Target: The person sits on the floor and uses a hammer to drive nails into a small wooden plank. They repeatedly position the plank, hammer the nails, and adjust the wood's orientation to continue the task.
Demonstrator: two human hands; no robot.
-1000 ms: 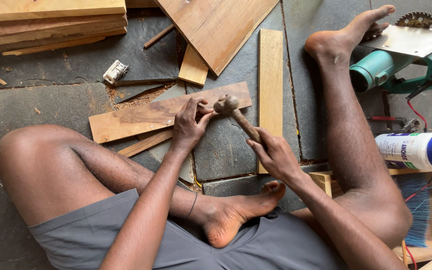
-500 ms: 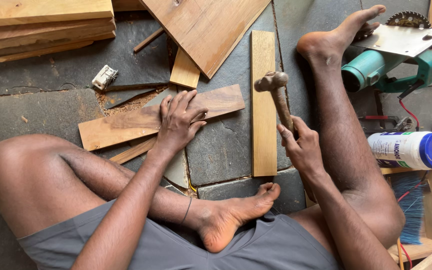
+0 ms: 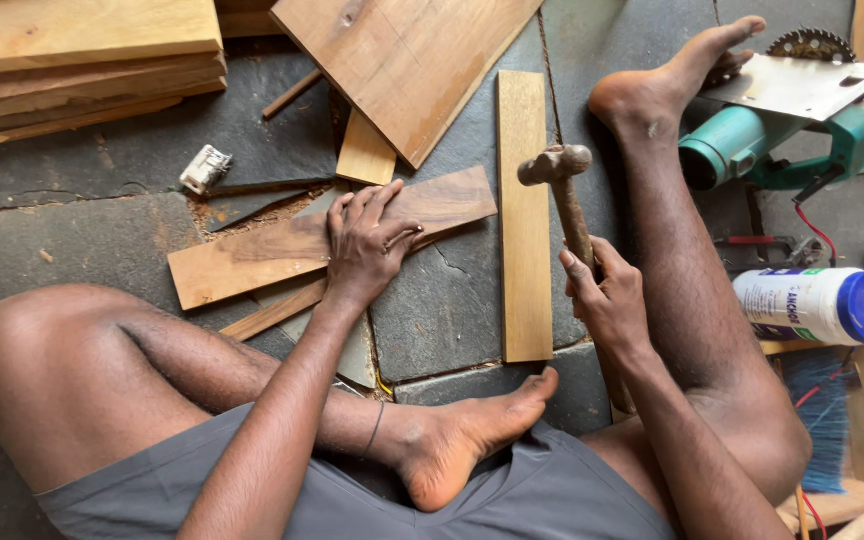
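The right hand (image 3: pixel 607 300) has its fingers wrapped around the wooden handle of a top-heavy hammer (image 3: pixel 564 195), while the left hand (image 3: pixel 364 240) presses open fingers flat on a stiff, light wooden board (image 3: pixel 252 262).

Left hand (image 3: pixel 367 240) flat; right hand (image 3: pixel 607 300) fisted

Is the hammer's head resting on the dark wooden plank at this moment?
No, the hammer is raised in the right hand, away from the dark wooden plank.

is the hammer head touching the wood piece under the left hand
Apart. The head view shows the hammer head raised in the right hand, with dark floor and a narrow plank between it and the wood piece under the left hand.
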